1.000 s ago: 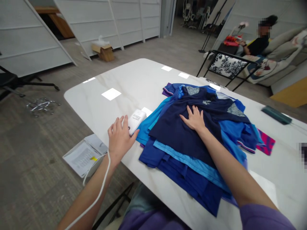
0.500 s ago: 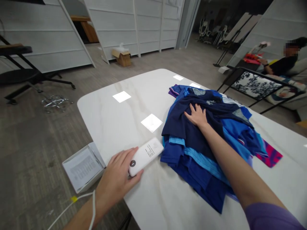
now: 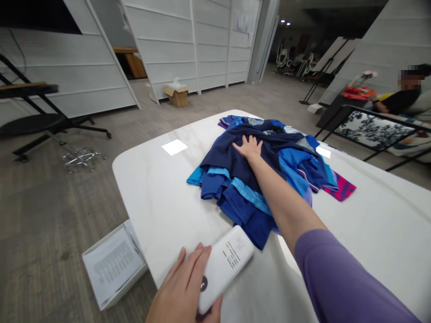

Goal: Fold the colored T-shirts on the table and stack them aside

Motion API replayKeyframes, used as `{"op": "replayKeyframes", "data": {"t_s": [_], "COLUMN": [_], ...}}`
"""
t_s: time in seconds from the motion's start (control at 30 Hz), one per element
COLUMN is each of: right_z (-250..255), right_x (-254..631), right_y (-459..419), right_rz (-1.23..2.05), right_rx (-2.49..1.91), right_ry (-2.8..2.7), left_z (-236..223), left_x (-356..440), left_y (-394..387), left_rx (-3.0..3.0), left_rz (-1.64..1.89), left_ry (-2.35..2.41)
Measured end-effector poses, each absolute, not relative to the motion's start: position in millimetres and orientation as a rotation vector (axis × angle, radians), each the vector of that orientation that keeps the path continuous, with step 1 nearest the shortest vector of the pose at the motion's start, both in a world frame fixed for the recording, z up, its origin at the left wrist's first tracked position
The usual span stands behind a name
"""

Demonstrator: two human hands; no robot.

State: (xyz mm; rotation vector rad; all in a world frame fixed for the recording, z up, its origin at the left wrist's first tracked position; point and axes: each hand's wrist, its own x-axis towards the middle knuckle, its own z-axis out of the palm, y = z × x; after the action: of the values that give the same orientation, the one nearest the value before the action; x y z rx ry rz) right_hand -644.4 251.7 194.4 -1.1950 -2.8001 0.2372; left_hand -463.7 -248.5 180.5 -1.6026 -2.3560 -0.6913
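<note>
My left hand [image 3: 188,285] is wrapped round the near end of a white power bank [image 3: 232,258] with dark printing on top. The power bank is low over the table's near edge, its far end close to the hem of the clothes; I cannot tell whether it touches the tabletop. My right hand [image 3: 249,147] lies flat with fingers spread on a dark navy shirt [image 3: 229,157] at the top of a crumpled pile. Under it are bright blue garments [image 3: 249,211], with a pink and purple patterned piece [image 3: 341,187] sticking out on the right.
The white marble-look table [image 3: 148,179] has rounded corners. An open white box [image 3: 114,264] with a printed sheet sits below its left edge. A black chair [image 3: 33,121], a cardboard box [image 3: 177,95] and a framed panel [image 3: 367,128] stand beyond. A person [image 3: 400,96] sits at far right.
My right hand and the clothes pile have shifted left across the table. My left hand has brought the power bank nearer to me and rightward. The camera view has also tilted up slightly.
</note>
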Motion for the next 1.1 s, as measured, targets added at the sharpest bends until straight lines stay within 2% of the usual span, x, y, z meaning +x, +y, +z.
{"op": "replayKeyframes", "data": {"t_s": [0.13,0.23,0.3,0.43,0.53,0.67,0.8,0.93,1.1], "right_z": [205,221,230,232,223,205,189,178,181], "right_x": [-678,-660,-621,-492,-395,-325,-321,-357,-405], "right_y": [235,226,214,177,152,127,94,64,56], "right_rz": [0.455,0.696,0.686,0.430,0.305,0.370,0.420,0.496,0.505], "right_rx": [-1.073,-0.892,-0.718,-0.512,-0.739,-1.018,-0.973,-0.915,-0.769], "right_ry": [-2.737,-2.563,-2.503,-2.657,-2.788,-2.873,-2.852,-2.817,-2.836], "left_z": [186,205,222,262,280,271,245,219,204], "left_x": [-459,-452,-449,-462,-498,-559,-600,-637,-691], "left_y": [-245,-241,-232,-178,-112,-41,-22,-28,-45], "left_rx": [-1.607,-1.568,-1.490,-1.276,-1.157,-1.087,-1.104,-1.165,-1.165], "left_rz": [-0.704,-0.784,-0.870,-1.065,-1.086,-0.815,-0.625,-0.409,-0.358], "left_ry": [-2.381,-2.462,-2.541,-2.592,-2.669,-3.060,-3.177,-3.152,-3.096]}}
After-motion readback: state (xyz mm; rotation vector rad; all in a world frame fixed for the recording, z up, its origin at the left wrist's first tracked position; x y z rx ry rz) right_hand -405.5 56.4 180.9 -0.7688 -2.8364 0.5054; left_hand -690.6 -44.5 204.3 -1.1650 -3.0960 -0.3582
